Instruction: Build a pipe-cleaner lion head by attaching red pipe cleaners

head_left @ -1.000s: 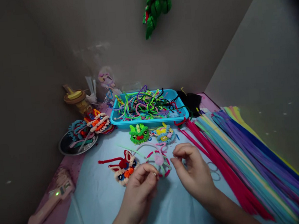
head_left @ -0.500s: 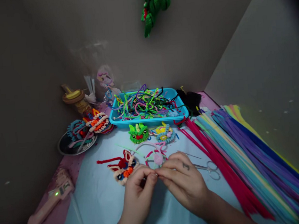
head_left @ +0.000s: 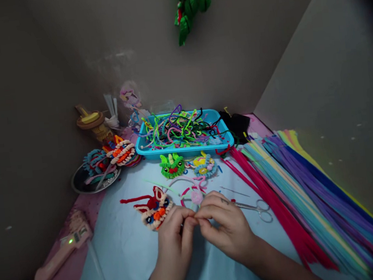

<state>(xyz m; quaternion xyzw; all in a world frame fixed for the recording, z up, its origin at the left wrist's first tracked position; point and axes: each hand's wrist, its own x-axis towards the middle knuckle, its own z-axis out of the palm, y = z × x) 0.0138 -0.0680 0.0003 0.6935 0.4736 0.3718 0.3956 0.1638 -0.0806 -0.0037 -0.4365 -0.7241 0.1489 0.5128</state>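
Observation:
My left hand and my right hand meet fingertip to fingertip above the light blue cloth. Both are closed in a pinch on something small, mostly hidden by the fingers. Just beyond them lies a pink pipe-cleaner piece with curled stems, beside a red loop. A red, cream and orange pipe-cleaner animal head sits close to my left hand. Right of my right hand rest silver scissors and a thin pointed metal tool.
A blue tray of tangled pipe-cleaner scraps stands at the back, with a green head and a blue-yellow head before it. Bundled pipe cleaners spread along the right. On the left are a glue gun and a metal bowl.
My right hand's fingers have shifted and curled slightly, still meeting my left fingertips. The view has moved a little; the objects on the cloth stay in place.

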